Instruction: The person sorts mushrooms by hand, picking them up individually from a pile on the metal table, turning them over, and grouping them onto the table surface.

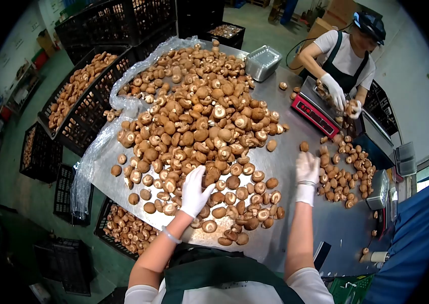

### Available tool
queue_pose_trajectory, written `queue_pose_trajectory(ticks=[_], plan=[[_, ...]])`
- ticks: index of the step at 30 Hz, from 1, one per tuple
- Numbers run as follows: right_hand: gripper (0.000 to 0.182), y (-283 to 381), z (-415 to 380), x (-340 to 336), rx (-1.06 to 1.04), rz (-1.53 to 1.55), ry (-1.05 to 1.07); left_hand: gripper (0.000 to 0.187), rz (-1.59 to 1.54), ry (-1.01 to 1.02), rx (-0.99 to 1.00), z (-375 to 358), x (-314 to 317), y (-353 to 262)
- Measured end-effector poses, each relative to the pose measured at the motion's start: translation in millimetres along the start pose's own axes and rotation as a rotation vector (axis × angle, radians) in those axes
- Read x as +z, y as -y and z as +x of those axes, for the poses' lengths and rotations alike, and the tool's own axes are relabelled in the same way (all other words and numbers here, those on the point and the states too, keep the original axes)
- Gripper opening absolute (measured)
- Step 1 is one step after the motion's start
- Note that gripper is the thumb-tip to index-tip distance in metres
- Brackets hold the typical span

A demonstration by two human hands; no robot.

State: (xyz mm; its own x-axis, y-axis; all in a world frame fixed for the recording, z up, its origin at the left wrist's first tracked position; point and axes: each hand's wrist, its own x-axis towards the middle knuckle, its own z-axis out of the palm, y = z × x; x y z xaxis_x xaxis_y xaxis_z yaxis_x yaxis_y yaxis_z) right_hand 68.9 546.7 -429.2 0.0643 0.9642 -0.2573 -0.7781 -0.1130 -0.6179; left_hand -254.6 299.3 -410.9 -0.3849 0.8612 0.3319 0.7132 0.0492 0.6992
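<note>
My left hand [196, 193], in a white glove, reaches into the near edge of a large heap of brown shiitake mushrooms [201, 134]. Its thumb stands apart from the fingers, which touch mushrooms there. Over the metal table to the right is my right hand [307, 172], also gloved, with the fingers drawn together. Whatever may be inside them is hidden. One mushroom [304, 146] sits just beyond its fingertips. A smaller group of mushrooms [343, 175] lies right of this hand.
Across the table, a co-worker's gloved hands [335, 91] handle mushrooms by a red digital scale [315, 115]. Clear plastic trays [263, 63] are stacked at the far edge. A crumpled plastic sheet [95, 147] borders the heap's left side. Black crates [80, 134] of mushrooms stand beyond.
</note>
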Motion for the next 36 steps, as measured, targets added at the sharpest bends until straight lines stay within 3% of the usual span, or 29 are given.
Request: queue_pose_trajectory(ticks=[2,3,5,6,8,10,11,12,13,14,16,17,18,19,21,22,24,25,26,28,30,32,34,36], plan=[[0.041,-35,-40,53,0.121,-0.441,0.079,0.068,0.2,0.08,0.007,13,15,-5],[0.039,-54,-55,70,0.065,-0.641,0.23,0.074,0.291,0.113,0.029,17,24,-3],[0.034,-97,-73,99,-0.039,-0.982,0.47,0.068,0.372,0.153,0.074,21,33,3],[0.042,-120,-80,109,-0.091,-1.074,0.529,0.066,0.398,0.174,0.1,22,35,8],[0.059,-155,-90,124,-0.47,-1.399,0.607,0.06,0.325,0.128,0.102,20,28,6],[0.063,-170,-101,131,-0.657,-1.597,0.685,0.056,0.171,0.009,0.11,16,11,-2],[0.063,-172,-102,128,-0.654,-1.597,0.683,0.052,0.028,-0.062,0.078,15,2,-6],[0.062,-175,-101,122,-0.664,-1.544,0.729,0.047,-0.188,-0.066,-0.074,11,-9,-10],[0.061,-176,-102,120,-0.675,-1.489,0.779,0.045,-0.6,-0.012,-0.334,8,-23,-14],[0.056,-172,-103,117,-0.602,-1.361,0.742,0.043,-1.015,0.039,-0.592,7,-34,-13],[0.046,-165,-98,116,-0.105,-0.947,0.546,0.038,-1.66,0.066,-0.693,-3,-47,4],[0.033,-161,-91,117,-0.081,-0.853,0.505,0.037,-1.437,0.069,-0.55,-11,-41,15],[0.022,-158,-83,123,-0.058,-0.756,0.459,0.036,-1.632,0.05,-0.638,-14,-41,19],[0.021,-159,-74,126,-0.101,-0.841,0.495,0.034,-1.823,0.014,-0.733,-15,-43,21],[0.032,-167,-65,145,-0.32,-1.003,0.569,0.037,-1.809,-0.005,-0.717,-16,-40,21],[0.041,-165,-65,157,-0.525,-1.258,0.599,0.038,-1.89,-0.005,-0.748,-16,-40,22],[0.047,-172,-63,164,-0.701,-1.713,0.76,0.043,-1.883,0.018,-0.735,-15,-43,17],[0.046,-174,-62,165,-0.527,-1.849,0.791,0.045,-1.873,0.042,-0.7,-16,-49,12],[0.046,-174,-60,164,-0.525,-1.85,0.785,0.048,-1.864,0.068,-0.668,-16,-54,8],[0.043,-169,-53,159,-0.363,-1.308,0.734,0.059,-1.777,0.148,-0.588,-17,-76,0],[0.034,-148,-63,148,-0.003,-0.811,0.645,0.063,-1.78,0.149,-0.555,-30,-88,2],[0.036,-136,-69,125,0.244,-0.556,0.586,0.07,-1.841,0.154,-0.57,-38,-97,3],[0.038,-127,-80,118,0.279,-0.475,0.6,0.072,-1.884,0.176,-0.584,-45,-100,3],[0.043,-114,-101,121,0.463,-0.258,0.586,0.072,-1.893,0.161,-0.574,-52,-100,3]])
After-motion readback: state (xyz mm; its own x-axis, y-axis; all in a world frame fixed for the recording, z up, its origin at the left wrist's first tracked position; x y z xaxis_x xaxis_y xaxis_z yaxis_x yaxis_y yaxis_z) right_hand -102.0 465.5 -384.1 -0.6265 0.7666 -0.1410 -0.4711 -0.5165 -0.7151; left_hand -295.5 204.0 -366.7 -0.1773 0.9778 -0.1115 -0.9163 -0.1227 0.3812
